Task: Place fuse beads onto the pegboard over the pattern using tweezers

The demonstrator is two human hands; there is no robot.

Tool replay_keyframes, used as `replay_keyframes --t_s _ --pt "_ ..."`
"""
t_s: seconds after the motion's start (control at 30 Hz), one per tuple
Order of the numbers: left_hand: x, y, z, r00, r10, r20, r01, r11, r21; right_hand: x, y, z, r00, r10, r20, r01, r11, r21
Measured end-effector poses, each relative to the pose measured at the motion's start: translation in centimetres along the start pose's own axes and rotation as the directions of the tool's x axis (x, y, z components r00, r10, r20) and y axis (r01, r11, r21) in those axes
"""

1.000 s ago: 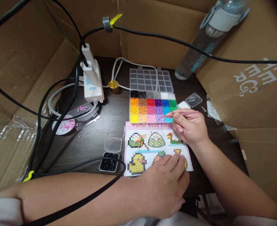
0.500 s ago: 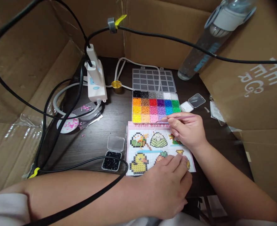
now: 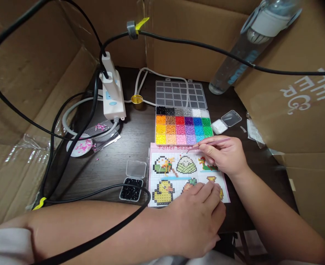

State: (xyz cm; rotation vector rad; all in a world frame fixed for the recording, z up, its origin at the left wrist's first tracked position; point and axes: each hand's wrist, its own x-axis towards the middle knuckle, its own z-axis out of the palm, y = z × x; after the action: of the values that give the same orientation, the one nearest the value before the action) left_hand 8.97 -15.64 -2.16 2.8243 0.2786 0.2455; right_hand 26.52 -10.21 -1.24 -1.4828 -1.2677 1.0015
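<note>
Thin pinkish tweezers [image 3: 216, 142] are pinched in my right hand [image 3: 225, 154]. Their tip points left and down over the top of the bead pattern sheet [image 3: 220, 200], near a green-and-white figure [image 3: 186, 164]. Whether the tip holds a bead is too small to tell. My left hand [image 3: 197, 219] rests over the sheet's lower right part, fingers laid forward and holding nothing; it covers part of the carrot picture. Behind the sheet lies a compartment box of coloured beads [image 3: 179, 129], its clear lid [image 3: 180, 94] folded back.
A small box of black beads [image 3: 131, 189] sits left of the sheet, and a box of white beads [image 3: 219, 126] to the right. Black cables [image 3: 102, 186] cross above my left arm. A power strip [image 3: 113, 97], gold cup [image 3: 137, 101] and bottle [image 3: 236, 60] stand farther back.
My right hand has shifted slightly right and toward me. The tweezers' tip has moved from the bead box's near edge down over the sheet. My left hand has stayed in place.
</note>
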Motion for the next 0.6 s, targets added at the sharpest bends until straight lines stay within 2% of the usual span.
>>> replay_keyframes --t_s 0.13,0.23,0.3,0.37,0.6 --pt "0.0 0.0 -0.1 1.0 -0.001 0.003 0.001 1.0 -0.003 -0.2 -0.4 -0.5 0.996 -0.079 0.041 0.083 0.989 -0.119" --pt "0.0 0.0 -0.2 1.0 0.001 0.007 -0.001 1.0 0.0 -0.4 -0.8 -0.7 0.984 -0.176 -0.034 0.168 0.973 -0.157" --pt "0.0 0.0 -0.2 1.0 -0.002 0.007 0.002 1.0 0.003 -0.5 -1.1 -0.4 0.972 -0.216 -0.094 0.205 0.971 -0.121" --pt "0.0 0.1 -0.2 1.0 -0.003 0.0 0.003 1.0 0.008 -0.7 -1.5 0.4 0.975 -0.194 -0.109 0.188 0.98 -0.063" --pt "0.2 0.1 0.0 1.0 -0.015 0.003 0.015 0.999 -0.028 -1.0 -1.3 4.1 0.997 -0.056 0.05 0.052 0.996 0.074"
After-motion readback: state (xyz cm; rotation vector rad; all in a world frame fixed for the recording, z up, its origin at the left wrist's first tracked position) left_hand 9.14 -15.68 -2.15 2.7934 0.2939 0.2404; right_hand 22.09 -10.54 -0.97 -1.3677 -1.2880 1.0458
